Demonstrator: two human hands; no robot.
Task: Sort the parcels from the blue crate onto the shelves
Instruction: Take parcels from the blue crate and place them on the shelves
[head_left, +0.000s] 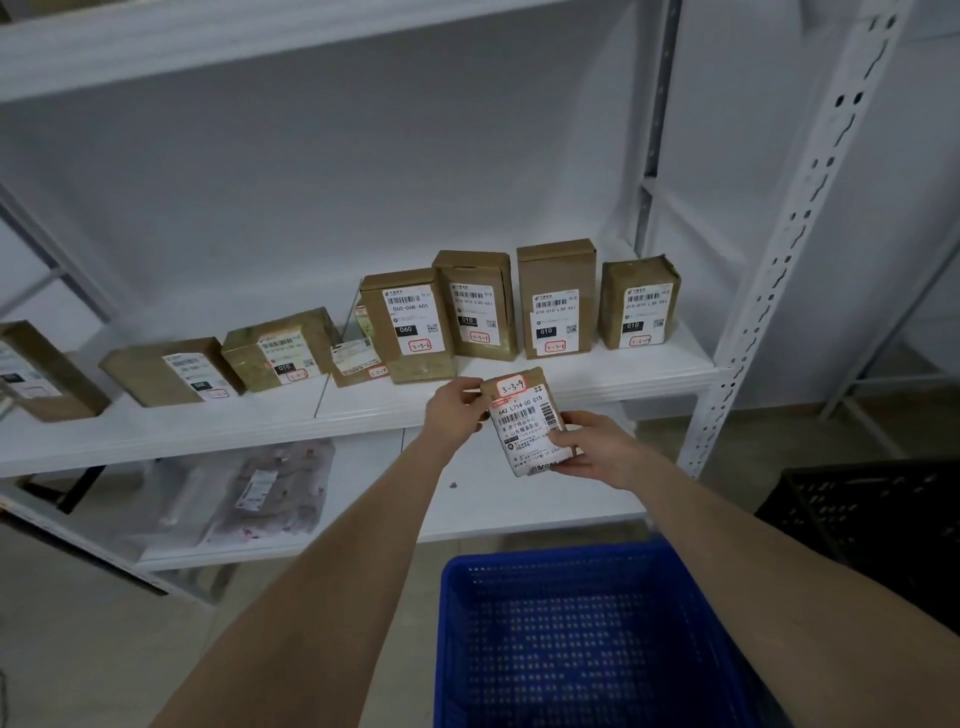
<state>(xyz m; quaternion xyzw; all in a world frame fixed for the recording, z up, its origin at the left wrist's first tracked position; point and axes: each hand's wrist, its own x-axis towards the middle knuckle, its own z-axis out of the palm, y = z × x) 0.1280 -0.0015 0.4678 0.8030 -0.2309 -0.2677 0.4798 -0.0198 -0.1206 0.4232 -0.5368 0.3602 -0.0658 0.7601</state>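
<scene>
Blue plastic mesh lies nearest: the blue crate (545, 560) sits low in the foreground, its perforated floor showing. A black crate (872, 525) stands just right of it, slightly farther off.

Over the blue crate two bare forearms reach forward, holding a small brown parcel (524, 421) in the air, in front of the middle shelf (613, 376) edge. The left hand (454, 410) pinches its upper left corner. The right hand (597, 447) grasps its lower right edge, thumb on the white label. A red-bordered tag on top reads 3-3-9.

Farther down, the lower shelf (519, 512) carries a clear plastic bag (270, 488) at left.

On the middle shelf four labelled boxes stand upright, from the leftmost upright box (410, 322) to the rightmost upright box (641, 306). Left of them lie more, among them a flat brown box (171, 371). A perforated white post (795, 234) rises at right.
</scene>
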